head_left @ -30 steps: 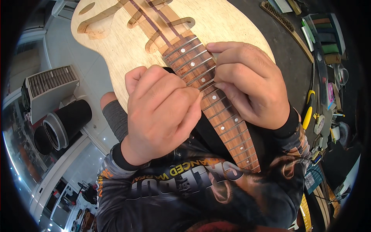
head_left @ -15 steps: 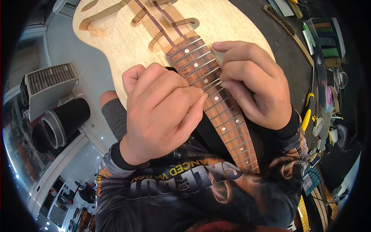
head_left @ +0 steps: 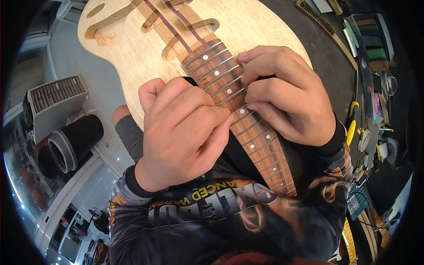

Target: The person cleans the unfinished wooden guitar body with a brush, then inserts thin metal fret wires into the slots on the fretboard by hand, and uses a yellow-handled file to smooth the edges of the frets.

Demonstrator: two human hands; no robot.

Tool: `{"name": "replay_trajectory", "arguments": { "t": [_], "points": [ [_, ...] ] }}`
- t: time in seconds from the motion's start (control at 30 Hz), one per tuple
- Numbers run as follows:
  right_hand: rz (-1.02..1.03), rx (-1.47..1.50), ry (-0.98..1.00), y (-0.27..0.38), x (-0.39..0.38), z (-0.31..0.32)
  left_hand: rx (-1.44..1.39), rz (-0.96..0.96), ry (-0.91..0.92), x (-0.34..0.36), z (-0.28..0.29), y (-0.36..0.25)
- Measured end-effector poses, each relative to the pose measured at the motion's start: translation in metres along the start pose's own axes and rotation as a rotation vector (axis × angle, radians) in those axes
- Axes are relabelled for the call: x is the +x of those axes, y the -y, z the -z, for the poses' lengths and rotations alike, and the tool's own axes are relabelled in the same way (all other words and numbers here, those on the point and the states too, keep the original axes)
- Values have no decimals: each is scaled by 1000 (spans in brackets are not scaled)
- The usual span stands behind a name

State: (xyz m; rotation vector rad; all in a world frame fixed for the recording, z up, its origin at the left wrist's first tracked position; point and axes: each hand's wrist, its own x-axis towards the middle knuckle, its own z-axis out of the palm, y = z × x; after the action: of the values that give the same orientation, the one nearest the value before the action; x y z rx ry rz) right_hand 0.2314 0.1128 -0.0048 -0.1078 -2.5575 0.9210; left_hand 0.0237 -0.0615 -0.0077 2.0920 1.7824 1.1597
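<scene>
An unfinished pale wooden guitar body (head_left: 247, 22) lies at a slant, its brown fretboard (head_left: 260, 132) with round white inlay dots running down toward my torso. Across the middle of the fretboard lies a thin metal fret wire (head_left: 238, 107). At its left end my left hand (head_left: 181, 128) is closed, thumb and forefinger pinched together. My right hand (head_left: 291, 95) curls over the fretboard's right edge, thumb and forefinger at the wire's other end. Shinier frets (head_left: 221, 74) cross the upper fretboard, toward the body; the lines lower down look duller. My fingers partly hide the wire's ends.
On the dark bench at right lie a wire brush (head_left: 320, 17), a yellow-handled tool (head_left: 352, 128), a case of coloured strips (head_left: 373, 42) and assorted small tools. To the left, a black cylindrical bin (head_left: 81, 137) and a slatted box (head_left: 57, 99) stand over the tiled floor.
The guitar has shifted slightly left in the picture. Both hands have moved a little down along the fretboard, still at the same fret wire with fingers curled.
</scene>
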Motion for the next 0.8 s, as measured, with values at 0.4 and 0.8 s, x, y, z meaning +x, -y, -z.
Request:
{"name": "replay_trajectory", "arguments": {
  "t": [0.4, 0.8],
  "points": [
    [-21, -92, -77, 2, 3, -10, 90, -16, -51, 2, -2, 1],
    [-6, -114, -84, 7, 6, -15, 66, -25, -52, -1, -3, 2]
  ]
}}
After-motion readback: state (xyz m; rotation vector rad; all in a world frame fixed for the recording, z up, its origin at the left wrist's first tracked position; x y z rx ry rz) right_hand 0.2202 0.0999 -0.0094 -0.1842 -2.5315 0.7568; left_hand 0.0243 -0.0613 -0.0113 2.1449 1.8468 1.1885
